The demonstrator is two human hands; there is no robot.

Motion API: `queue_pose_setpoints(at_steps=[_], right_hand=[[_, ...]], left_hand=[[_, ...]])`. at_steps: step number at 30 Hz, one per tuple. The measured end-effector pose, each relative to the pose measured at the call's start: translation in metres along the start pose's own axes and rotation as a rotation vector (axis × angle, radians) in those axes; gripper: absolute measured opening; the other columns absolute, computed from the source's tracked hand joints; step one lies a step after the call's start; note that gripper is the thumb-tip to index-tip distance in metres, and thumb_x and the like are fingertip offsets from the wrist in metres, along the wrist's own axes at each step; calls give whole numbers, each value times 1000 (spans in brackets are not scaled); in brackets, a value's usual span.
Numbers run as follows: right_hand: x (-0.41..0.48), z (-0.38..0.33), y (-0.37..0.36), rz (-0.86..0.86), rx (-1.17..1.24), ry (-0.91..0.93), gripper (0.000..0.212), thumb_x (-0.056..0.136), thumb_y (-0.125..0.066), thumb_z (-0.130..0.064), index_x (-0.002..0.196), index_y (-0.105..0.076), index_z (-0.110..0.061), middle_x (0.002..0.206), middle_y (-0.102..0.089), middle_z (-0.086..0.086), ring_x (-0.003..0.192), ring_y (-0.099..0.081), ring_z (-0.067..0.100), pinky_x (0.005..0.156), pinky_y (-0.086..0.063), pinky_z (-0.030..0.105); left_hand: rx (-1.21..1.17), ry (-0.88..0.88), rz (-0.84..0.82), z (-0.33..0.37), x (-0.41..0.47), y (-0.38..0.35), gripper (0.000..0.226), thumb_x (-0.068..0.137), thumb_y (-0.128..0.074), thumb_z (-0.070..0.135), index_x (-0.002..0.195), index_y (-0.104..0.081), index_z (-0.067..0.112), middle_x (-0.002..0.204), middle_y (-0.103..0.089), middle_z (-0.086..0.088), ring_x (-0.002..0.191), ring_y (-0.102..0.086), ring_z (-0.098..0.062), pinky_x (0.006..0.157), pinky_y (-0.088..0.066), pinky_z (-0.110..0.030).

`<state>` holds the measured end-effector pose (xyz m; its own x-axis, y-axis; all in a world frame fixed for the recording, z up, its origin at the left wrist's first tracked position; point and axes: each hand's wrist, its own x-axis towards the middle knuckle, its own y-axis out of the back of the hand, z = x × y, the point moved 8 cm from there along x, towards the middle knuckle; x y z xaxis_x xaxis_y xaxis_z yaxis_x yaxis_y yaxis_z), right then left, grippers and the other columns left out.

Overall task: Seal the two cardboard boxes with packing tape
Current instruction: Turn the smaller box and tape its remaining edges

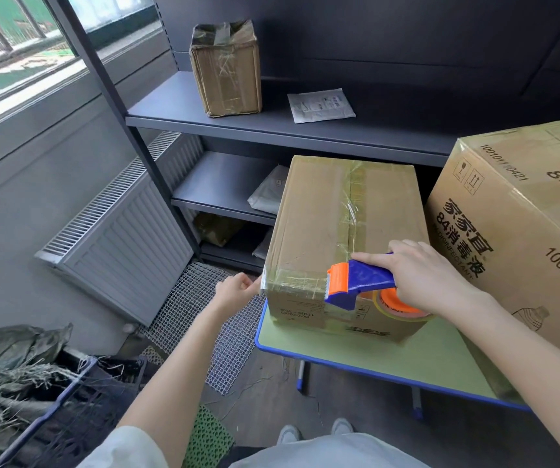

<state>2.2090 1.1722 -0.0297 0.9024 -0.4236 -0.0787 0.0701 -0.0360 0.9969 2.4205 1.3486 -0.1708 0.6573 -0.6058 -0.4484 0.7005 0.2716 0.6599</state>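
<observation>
The right hand (pixel 420 275) is curled round the handle of a tape dispenser (pixel 359 282), a blue plastic one with an orange toothed guard at its tip. The index finger lies straight along its top. A clear roll (pixel 403 307) on an orange core hangs just under that hand.

The dispenser's tip touches the near top edge of the smaller box (pixel 339 228), a brown cardboard one with glossy, wrinkled tape already running down its top seam. Between the two hands a shiny strip of tape (pixel 292 283) follows that edge.

The left hand (pixel 234 288) sits at the box's near left corner. Its fingertips are pinched together, seemingly on the strip's end, though the grip itself is hard to make out.

The box stands on a table (pixel 373 356) with a smooth green top and blue rim. Just right of the right hand is the larger box (pixel 525 231), printed cardboard, tilted and touching the smaller one.

Beyond both hands, a grey metal shelf (pixel 170 109) holds a small taped carton (pixel 226 69) and a flat white packet (pixel 321 105).
</observation>
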Motion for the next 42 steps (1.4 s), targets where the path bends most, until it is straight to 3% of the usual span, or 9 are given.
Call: queue_pose_setpoints(at_steps=[3,6,9,12,14,16,21,31,42], right_hand=[[0,3,1,9,13,-7,67,91,-36,-14,140,-16,-54,85,-39,-5,87,-38,15,74,-25,26],[0,3,1,9,24,-12,67,91,-37,-14,140,-16,-54,84,-39,-5,87,-37,15,74,-26,26],[0,3,1,9,11,-10,68,90,-38,-13,140,-16,-54,80,-35,-7,83,-34,14,73,-23,26],[-1,3,3,9,2,-13,69,90,-39,-12,140,-16,-54,78,-33,-9,82,-34,14,72,-22,25],[-1,3,3,8,3,-16,69,90,-38,-12,140,-16,-53,79,-35,-8,82,-34,14,71,-22,25],[-2,1,3,7,8,-19,68,90,-37,-13,141,-15,-53,82,-37,-6,83,-34,14,72,-23,25],[-1,-7,5,-13,-7,-1,63,92,-36,-17,142,-16,-50,80,-33,-6,82,-32,14,72,-22,26],[25,-47,14,56,19,35,67,94,-32,-15,141,-4,-54,80,-31,0,80,-36,20,70,-29,29],[15,-25,9,30,-18,93,66,94,-36,-22,137,-5,-61,73,-21,-8,77,-31,18,56,-18,28]], left_hand=[[-38,-147,251,15,-12,11,8,94,-52,12,87,-55,13,96,-58,-5,85,-52,-15,67,-40,-17],[-118,-451,459,52,-43,29,35,84,-45,-10,111,-62,5,111,-60,2,104,-53,-12,88,-37,-9],[19,-709,425,86,-70,21,48,80,-48,3,127,-57,8,130,-54,4,126,-42,-8,110,-24,-19],[325,-831,398,105,-82,-12,54,84,-58,34,132,-54,9,137,-52,-2,131,-44,-14,113,-27,-32],[559,-845,431,111,-84,-38,65,80,-68,47,127,-57,3,132,-56,-10,126,-50,-22,109,-35,-39],[639,-855,517,113,-83,-48,64,72,-78,42,117,-64,-1,122,-63,-12,117,-58,-26,98,-47,-43],[598,-956,675,108,-79,-40,48,64,-86,8,109,-70,3,114,-68,-8,109,-63,-22,93,-51,-38],[504,-958,649,81,-53,8,43,74,-80,17,114,-68,8,119,-66,-5,114,-60,-24,98,-46,-45],[447,-997,706,86,-61,-2,39,74,-80,19,110,-70,9,116,-67,-4,112,-61,-22,96,-49,-41]])
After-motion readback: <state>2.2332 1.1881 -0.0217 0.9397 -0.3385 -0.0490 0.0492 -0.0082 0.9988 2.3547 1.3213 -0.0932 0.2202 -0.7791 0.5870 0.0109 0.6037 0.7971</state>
